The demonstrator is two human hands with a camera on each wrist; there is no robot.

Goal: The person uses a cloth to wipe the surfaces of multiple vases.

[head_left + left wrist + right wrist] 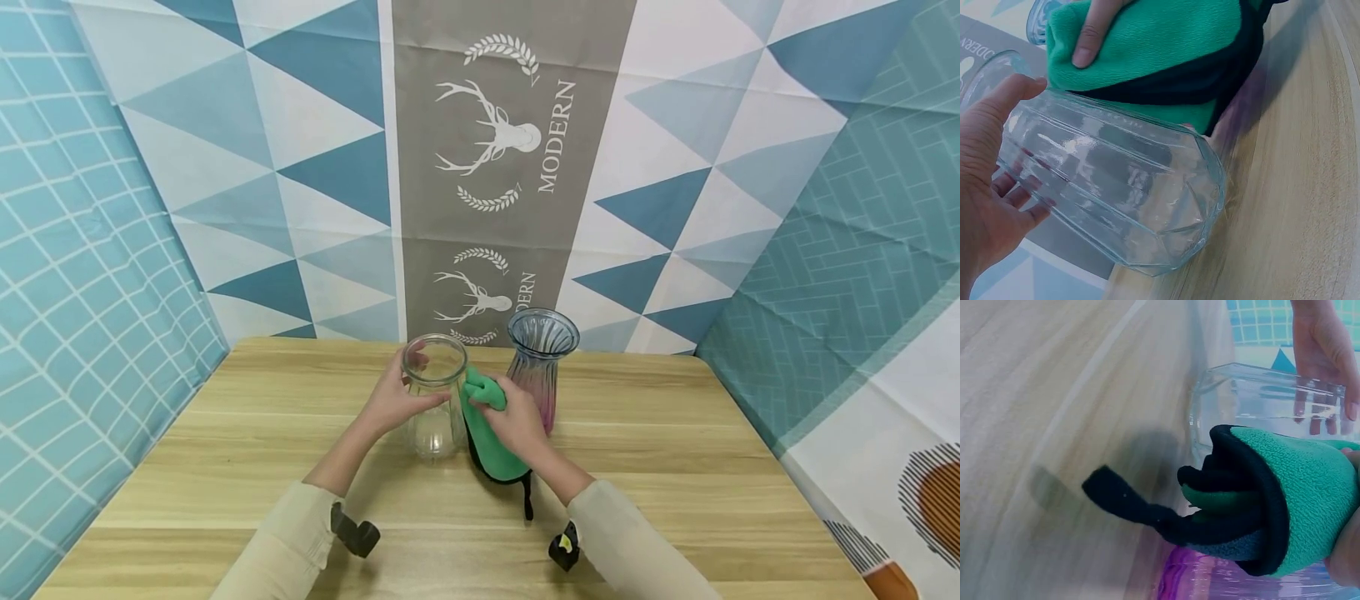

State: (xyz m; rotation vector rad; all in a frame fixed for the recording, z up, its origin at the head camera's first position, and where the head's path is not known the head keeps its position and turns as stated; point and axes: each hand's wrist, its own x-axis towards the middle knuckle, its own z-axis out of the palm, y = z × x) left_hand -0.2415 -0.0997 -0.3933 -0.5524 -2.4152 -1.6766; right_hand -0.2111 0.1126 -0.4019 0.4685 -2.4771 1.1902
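Glass vase [437,431], gripped near its neck by the left hand [397,395], is best held steady, with light pressure on the green cloth [497,450] the right hand [521,417] clutches.

On the desk [645,500], the jar [435,417] is upright, nearer the far edge than the near one and just left of the middle. The vase [536,375] stands to its right, slightly closer to the far edge. Between them, partly before the vase, is the cloth [498,450], its strap [528,498] pointing toward the near edge. Of the hands, the left hand [397,398] is around the jar's left side; the right hand [521,421] is on the cloth.
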